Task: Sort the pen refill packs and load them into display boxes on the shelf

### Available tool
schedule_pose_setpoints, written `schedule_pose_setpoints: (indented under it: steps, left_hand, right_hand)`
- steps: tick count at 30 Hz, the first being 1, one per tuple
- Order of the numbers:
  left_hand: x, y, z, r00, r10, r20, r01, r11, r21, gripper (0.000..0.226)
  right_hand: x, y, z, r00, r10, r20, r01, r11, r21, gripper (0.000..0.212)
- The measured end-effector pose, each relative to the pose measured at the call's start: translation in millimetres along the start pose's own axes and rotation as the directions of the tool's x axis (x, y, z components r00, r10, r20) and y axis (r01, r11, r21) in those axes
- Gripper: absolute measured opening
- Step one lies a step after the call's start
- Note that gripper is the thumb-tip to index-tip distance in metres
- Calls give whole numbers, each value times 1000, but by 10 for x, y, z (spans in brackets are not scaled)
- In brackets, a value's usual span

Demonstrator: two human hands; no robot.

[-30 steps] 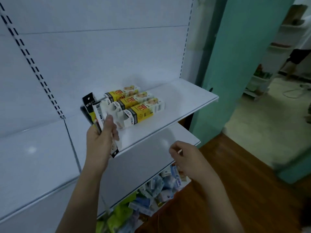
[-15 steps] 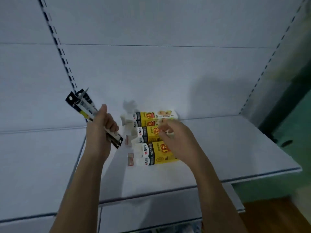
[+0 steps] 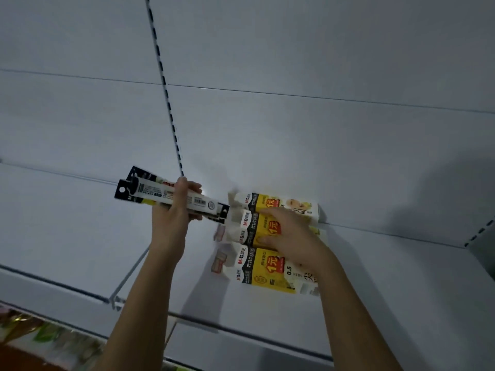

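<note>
Three yellow-and-white display boxes lie side by side on the white shelf [image 3: 388,277]: a back box [image 3: 281,204], a middle box [image 3: 249,228] and a front box [image 3: 267,269]. My left hand [image 3: 174,218] grips a bundle of long black-and-white refill packs [image 3: 150,195], held level just left of the boxes, its right end almost at the back box. My right hand [image 3: 289,236] lies over the middle box, thumb and fingers curled round its yellow part. The right ends of the middle and front boxes are hidden by that hand and arm.
The shelf's white back panel has a slotted upright [image 3: 166,103] running down behind my left hand. A lower shelf edge [image 3: 241,330] shows below. Colourful goods [image 3: 40,336] lie at the bottom left on a lower level.
The view has closed in on the shelf. My right hand came up from below the shelf and settled on the middle box. The refill bundle in my left hand tipped level toward the boxes.
</note>
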State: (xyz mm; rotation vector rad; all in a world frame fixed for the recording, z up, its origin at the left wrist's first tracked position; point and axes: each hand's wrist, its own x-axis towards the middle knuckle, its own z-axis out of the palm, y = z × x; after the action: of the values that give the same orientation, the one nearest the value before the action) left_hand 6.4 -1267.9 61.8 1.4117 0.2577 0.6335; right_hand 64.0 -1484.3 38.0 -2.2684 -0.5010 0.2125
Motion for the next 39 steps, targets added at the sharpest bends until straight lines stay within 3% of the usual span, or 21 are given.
schedule_pose_setpoints:
  steps: [5, 10, 15, 26, 32, 39]
  left_hand:
    - [24, 376, 171, 996, 85, -27, -87, 991, -102, 3]
    - [41, 585, 378, 984, 172, 57, -165, 980, -110, 5]
    - [41, 593, 614, 989, 120, 85, -123, 992, 26, 11]
    - [84, 554, 717, 998, 18, 65, -31, 979, 199, 20]
    - [-32, 402, 818, 988, -16, 153, -44, 923, 383, 21]
    - [-3, 477, 610, 968, -128, 217, 81, 974, 212, 41]
  right_hand:
    - [-155, -38, -203, 991, -79, -106, 109, 940, 322, 48]
    - [-187, -44, -215, 984, -91, -155, 144, 913, 381, 51]
    - [-158, -52, -247, 980, -95, -177, 167, 876, 452, 53]
    - [-105, -77, -180, 981, -70, -182, 146, 883, 447, 54]
    - [-90, -133, -116, 983, -60, -173, 129, 897, 423, 53]
    - [-40, -168, -117, 987, -51, -151, 108, 913, 394, 54]
